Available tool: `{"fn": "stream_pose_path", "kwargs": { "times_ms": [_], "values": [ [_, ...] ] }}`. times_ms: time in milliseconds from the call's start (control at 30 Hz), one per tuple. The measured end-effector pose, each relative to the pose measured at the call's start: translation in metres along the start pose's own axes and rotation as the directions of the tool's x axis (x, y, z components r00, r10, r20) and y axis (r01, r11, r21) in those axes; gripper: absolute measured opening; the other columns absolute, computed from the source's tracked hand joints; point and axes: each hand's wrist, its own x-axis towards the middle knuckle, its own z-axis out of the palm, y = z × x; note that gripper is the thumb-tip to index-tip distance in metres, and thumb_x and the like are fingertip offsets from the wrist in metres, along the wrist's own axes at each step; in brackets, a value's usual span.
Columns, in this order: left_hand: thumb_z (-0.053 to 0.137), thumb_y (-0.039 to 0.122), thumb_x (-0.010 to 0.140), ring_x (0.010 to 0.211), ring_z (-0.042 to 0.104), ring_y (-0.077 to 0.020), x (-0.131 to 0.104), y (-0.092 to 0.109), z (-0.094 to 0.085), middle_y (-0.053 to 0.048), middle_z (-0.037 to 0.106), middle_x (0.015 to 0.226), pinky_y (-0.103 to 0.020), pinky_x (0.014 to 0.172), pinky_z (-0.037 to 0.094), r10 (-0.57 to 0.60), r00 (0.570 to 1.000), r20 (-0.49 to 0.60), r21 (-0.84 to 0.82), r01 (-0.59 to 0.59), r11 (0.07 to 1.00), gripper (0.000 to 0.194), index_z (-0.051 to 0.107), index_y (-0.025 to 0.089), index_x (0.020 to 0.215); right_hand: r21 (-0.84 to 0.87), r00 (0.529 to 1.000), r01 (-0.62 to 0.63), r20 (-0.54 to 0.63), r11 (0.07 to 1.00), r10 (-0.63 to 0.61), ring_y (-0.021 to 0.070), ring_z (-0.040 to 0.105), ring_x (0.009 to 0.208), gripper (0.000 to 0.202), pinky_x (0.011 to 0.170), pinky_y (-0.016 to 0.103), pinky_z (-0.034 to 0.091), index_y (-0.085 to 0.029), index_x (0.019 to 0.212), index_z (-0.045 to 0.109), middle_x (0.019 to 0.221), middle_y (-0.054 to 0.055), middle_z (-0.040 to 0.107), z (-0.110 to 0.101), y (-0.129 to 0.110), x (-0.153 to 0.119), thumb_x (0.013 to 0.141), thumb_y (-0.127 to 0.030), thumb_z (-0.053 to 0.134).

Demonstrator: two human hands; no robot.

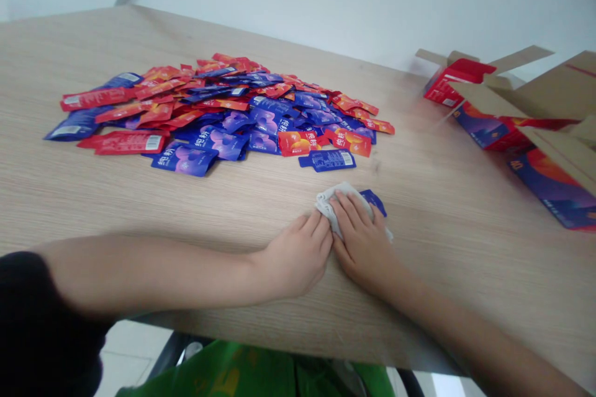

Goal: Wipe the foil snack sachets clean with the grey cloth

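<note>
A folded whitish cloth (343, 192) lies on the table in front of me. My right hand (365, 242) presses it down, fingers laid over it. Out from under its far right side pokes the end of a blue sachet (374, 201); the rest is covered. My left hand (302, 251) is closed against the cloth's near left edge, touching the right hand's thumb. Whatever its fingers pinch is hidden. Just beyond the cloth, a single blue sachet (330, 160) lies flat, its barcode showing.
A wide heap of red and blue sachets (223, 105) spreads over the wooden table (116, 205). Opened cartons stand at the right: a red one (451, 80) farther back and blue-orange ones (554, 183) nearer. A pale wall (326, 0) rises behind.
</note>
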Motion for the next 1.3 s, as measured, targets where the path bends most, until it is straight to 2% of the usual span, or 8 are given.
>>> {"fn": "stream_pose_path", "kwargs": {
  "times_ms": [100,400,633,800,933,1067,1300],
  "values": [
    [0.046,0.028,0.090,0.121,0.051,-0.0362,-0.001,0.000,0.000,-0.024,0.058,0.128,-0.045,0.099,0.042,0.013,1.000,-0.002,0.011,-0.013,1.000,0.044,0.059,0.000,0.121,-0.008,1.000,-0.028,0.000,1.000,0.028,0.0272,0.028,0.143,0.053,0.110,0.051,0.025,-0.013,0.146,0.038,0.156,0.012,0.034,0.000,0.006,-0.001,0.096,-0.032,0.034],
    [0.046,0.030,0.091,0.124,0.050,-0.0333,0.000,0.001,-0.002,-0.021,0.056,0.133,-0.043,0.101,0.041,0.004,1.000,0.026,0.038,-0.005,0.999,0.048,0.055,0.000,0.127,-0.077,0.974,-0.226,-0.016,0.971,0.225,0.0288,0.032,0.141,0.055,0.107,0.051,0.032,-0.010,0.146,0.035,0.154,0.015,0.037,0.004,0.039,-0.001,0.098,-0.035,0.029],
    [0.047,0.030,0.091,0.123,0.050,-0.0337,0.000,0.000,-0.005,-0.022,0.056,0.133,-0.043,0.101,0.041,0.007,0.999,0.032,0.043,-0.008,0.999,0.047,0.056,0.000,0.126,-0.085,0.978,-0.208,-0.033,0.974,0.206,0.0316,0.030,0.141,0.055,0.104,0.055,0.032,-0.009,0.146,0.035,0.153,0.019,0.036,0.006,0.029,0.001,0.097,-0.035,0.029],
    [0.046,0.032,0.091,0.123,0.051,-0.0347,-0.001,0.000,-0.002,-0.022,0.058,0.131,-0.044,0.102,0.040,0.016,1.000,0.020,0.040,-0.016,0.999,0.046,0.058,0.002,0.124,-0.045,0.997,-0.082,-0.005,0.996,0.082,0.0307,0.028,0.142,0.054,0.106,0.055,0.028,-0.011,0.145,0.038,0.155,0.017,0.034,0.002,0.008,0.001,0.097,-0.035,0.032],
    [0.046,0.031,0.091,0.124,0.050,-0.0363,-0.002,-0.001,-0.001,-0.023,0.057,0.131,-0.045,0.103,0.039,0.028,1.000,0.008,0.040,-0.029,0.999,0.045,0.060,0.001,0.121,0.003,1.000,-0.016,0.007,1.000,0.016,0.0285,0.028,0.142,0.052,0.108,0.052,0.026,-0.014,0.145,0.039,0.156,0.015,0.033,-0.001,0.004,-0.001,0.096,-0.033,0.034],
    [0.046,0.031,0.091,0.125,0.050,-0.0364,-0.002,-0.001,0.000,-0.024,0.055,0.133,-0.045,0.102,0.040,0.021,1.000,0.008,0.025,-0.022,0.999,0.050,0.054,-0.002,0.128,-0.022,0.995,-0.099,-0.009,0.995,0.099,0.0277,0.028,0.142,0.053,0.107,0.051,0.028,-0.014,0.146,0.037,0.155,0.014,0.035,0.000,0.014,-0.002,0.097,-0.035,0.032],
    [0.048,0.031,0.091,0.124,0.049,-0.0341,-0.001,0.000,-0.004,-0.022,0.055,0.134,-0.043,0.102,0.040,-0.003,1.000,0.028,0.028,0.002,1.000,0.049,0.054,-0.001,0.128,-0.068,0.975,-0.222,-0.030,0.973,0.220,0.0286,0.034,0.139,0.053,0.106,0.049,0.033,-0.013,0.145,0.037,0.152,0.016,0.039,0.003,0.038,0.000,0.098,-0.036,0.030]
  ]
}}
